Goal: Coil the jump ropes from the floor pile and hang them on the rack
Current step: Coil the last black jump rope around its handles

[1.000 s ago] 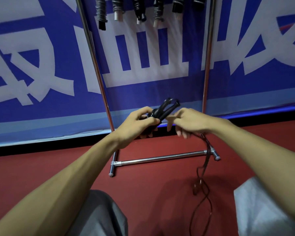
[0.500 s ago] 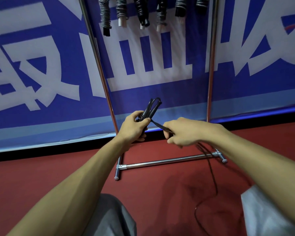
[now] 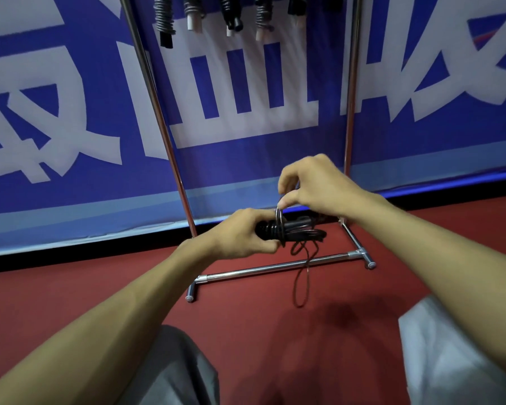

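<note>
Swung level from its earlier upward tilt and gripped at one end by the left hand, the black plastic-handled jump rope is held lengthwise left to right, a turn of it pinched just above by the right hand, before the chrome tube rack.

Two hands, one rack, one held rope

Left hand, right hand, both curled
</note>
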A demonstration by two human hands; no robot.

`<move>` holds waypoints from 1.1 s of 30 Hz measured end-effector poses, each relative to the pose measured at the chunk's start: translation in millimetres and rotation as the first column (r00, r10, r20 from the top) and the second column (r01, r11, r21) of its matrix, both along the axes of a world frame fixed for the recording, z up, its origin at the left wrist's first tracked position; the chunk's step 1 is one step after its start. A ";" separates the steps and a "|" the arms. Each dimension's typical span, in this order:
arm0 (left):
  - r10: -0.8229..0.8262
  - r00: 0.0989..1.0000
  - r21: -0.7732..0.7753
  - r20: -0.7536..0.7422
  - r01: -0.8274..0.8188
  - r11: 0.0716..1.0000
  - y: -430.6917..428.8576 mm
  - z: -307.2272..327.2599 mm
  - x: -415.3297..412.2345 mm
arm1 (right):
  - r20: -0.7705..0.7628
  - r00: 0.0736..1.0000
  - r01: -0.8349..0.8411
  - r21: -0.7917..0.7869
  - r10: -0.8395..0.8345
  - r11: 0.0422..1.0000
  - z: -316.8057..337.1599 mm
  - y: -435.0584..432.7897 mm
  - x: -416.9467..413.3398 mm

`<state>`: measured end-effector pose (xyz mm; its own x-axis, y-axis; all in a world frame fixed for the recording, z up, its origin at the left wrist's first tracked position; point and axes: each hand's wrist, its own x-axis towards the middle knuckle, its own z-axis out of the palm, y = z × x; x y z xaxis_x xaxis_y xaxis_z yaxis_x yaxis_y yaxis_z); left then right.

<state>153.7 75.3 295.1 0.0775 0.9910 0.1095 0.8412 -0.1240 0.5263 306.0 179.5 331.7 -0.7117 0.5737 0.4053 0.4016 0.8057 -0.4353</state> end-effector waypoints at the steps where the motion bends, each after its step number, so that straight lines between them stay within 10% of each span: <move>1: -0.007 0.999 -0.006 0.038 0.007 1.000 -0.5 2.1 3.6 | -0.044 0.999 0.026 -0.051 -0.028 0.998 -1.2 4.6 0.8; 7: -0.022 0.941 0.061 0.339 0.002 0.998 -2.1 17.1 7.9 | -0.269 0.949 0.054 -0.367 -0.162 0.929 -6.0 23.0 6.4; 15: 0.024 0.876 0.065 0.481 -0.064 0.996 1.6 16.9 8.3 | -0.040 0.995 0.076 -0.331 -0.094 0.940 -16.7 26.4 5.3; 21: 0.231 0.784 0.081 0.577 -0.336 0.938 10.8 14.9 1.6 | -0.041 0.992 -0.119 -0.614 0.120 0.780 -17.8 6.9 -3.4; 29: 0.426 0.692 0.022 0.583 -0.537 0.843 22.0 2.3 -16.0 | 0.296 0.931 -0.035 -0.516 0.216 0.856 -23.8 -0.4 -8.1; 33: 0.495 0.738 0.032 0.459 -0.571 0.820 25.0 -5.0 -28.4 | 0.498 0.834 -0.153 -0.206 0.238 0.967 -20.8 -4.9 -5.3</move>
